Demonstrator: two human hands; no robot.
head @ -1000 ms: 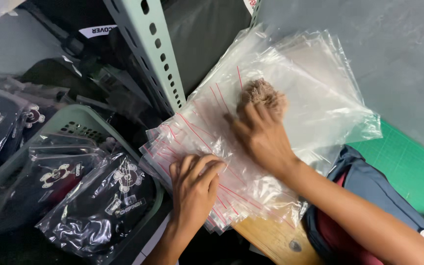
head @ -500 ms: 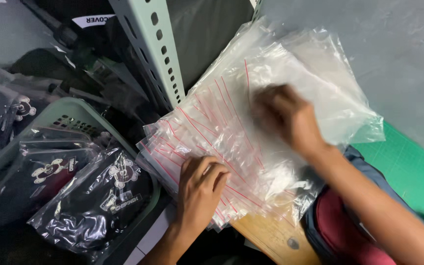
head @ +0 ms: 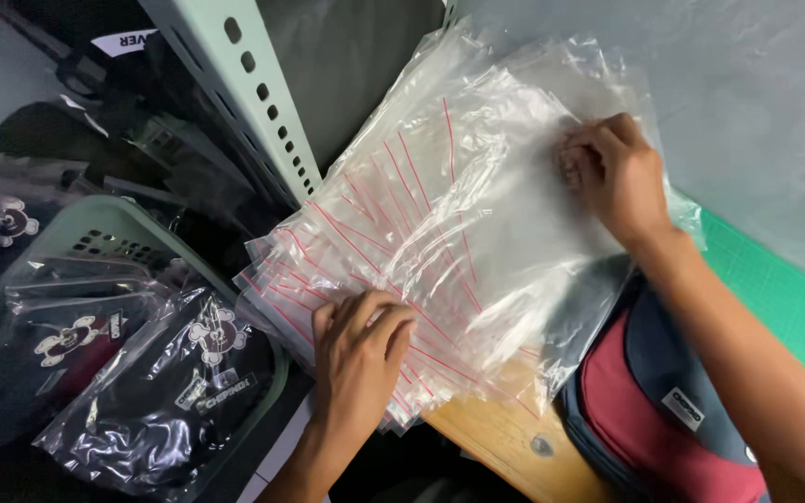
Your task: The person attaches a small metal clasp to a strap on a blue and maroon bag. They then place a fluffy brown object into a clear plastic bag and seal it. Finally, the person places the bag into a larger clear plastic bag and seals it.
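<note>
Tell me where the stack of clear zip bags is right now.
In the head view the stack of clear zip bags lies mid-frame on the wooden table edge, right of the green basket, under the left hand and right hand.

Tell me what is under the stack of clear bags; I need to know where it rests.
A wooden table edge shows below the stack of clear bags, and a red and blue bag beside it. The rest beneath is covered.
</note>
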